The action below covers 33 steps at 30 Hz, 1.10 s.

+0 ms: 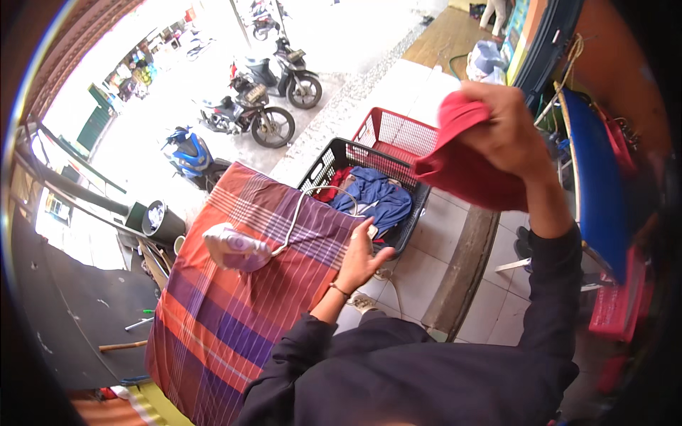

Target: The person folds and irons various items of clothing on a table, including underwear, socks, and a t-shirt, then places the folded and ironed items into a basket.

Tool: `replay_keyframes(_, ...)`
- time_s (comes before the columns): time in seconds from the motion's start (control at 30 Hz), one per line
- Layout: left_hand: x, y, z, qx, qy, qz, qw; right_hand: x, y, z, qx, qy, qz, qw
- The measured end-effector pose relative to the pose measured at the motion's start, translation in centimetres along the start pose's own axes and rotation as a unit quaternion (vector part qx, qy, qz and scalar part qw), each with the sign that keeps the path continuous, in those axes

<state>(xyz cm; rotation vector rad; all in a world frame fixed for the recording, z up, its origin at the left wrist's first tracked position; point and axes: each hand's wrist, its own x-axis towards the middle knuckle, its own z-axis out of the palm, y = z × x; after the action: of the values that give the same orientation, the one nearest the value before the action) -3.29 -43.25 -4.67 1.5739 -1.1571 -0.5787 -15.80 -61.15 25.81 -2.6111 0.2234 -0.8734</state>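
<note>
My right hand [498, 125] is raised at the right and grips a bunched red cloth [474, 173], which hangs below and to the left of it. My left hand [362, 261], with fingers apart, hovers by the right edge of a cloth-covered ironing surface [224, 319] in plaid orange and purple. On that cloth rests a white and purple electric iron [237, 247]. Its pale cord [294, 218] loops toward the basket side. A black plastic basket [333, 160] beyond my left hand holds crumpled clothes [375, 194], mostly blue with some red.
Behind the black basket stands a red plastic basket [381, 146]. A worn wooden beam [461, 271] crosses the tiled floor, and a blue board [602, 181] leans at the right. Several motorbikes [256, 114] are parked outside. A person's legs [495, 16] show at the top.
</note>
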Motion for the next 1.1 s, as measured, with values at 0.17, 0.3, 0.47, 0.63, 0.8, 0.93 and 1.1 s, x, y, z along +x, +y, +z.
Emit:
replay_keyframes(0.17,-5.3,13.3,-5.6,-0.155,0.033,0.116,0.98,2.8,-16.5,1.0,-0.054,-0.024,-0.122,0.991)
replay_keyframes(0.3,-14.7,12.8,-18.4,0.132,0.178,0.003,0.975,5.1,-26.3,0.4,-0.036,-0.095,-0.097,0.99)
replay_keyframes(0.47,-25.4,19.7,-38.5,0.109,0.463,0.081,0.876,8.3,-28.8,1.7,-0.015,-0.265,-0.19,0.945)
replay_keyframes(0.63,-38.0,31.4,-54.3,0.479,0.55,0.146,0.668,13.1,-35.4,8.5,0.091,-0.146,-0.207,0.963)
replay_keyframes(0.8,-46.0,37.7,-55.6,0.522,0.523,0.172,0.652,13.4,-39.6,14.6,0.216,0.033,-0.25,0.943)
replay_keyframes(0.93,-53.1,39.9,-48.2,0.442,0.431,0.051,0.785,11.2,-38.1,14.1,0.095,-0.109,-0.272,0.951)
replay_keyframes(1.1,-56.7,38.8,-44.7,0.151,0.339,-0.115,0.921,9.3,-34.3,15.6,0.31,-0.334,-0.213,0.864)
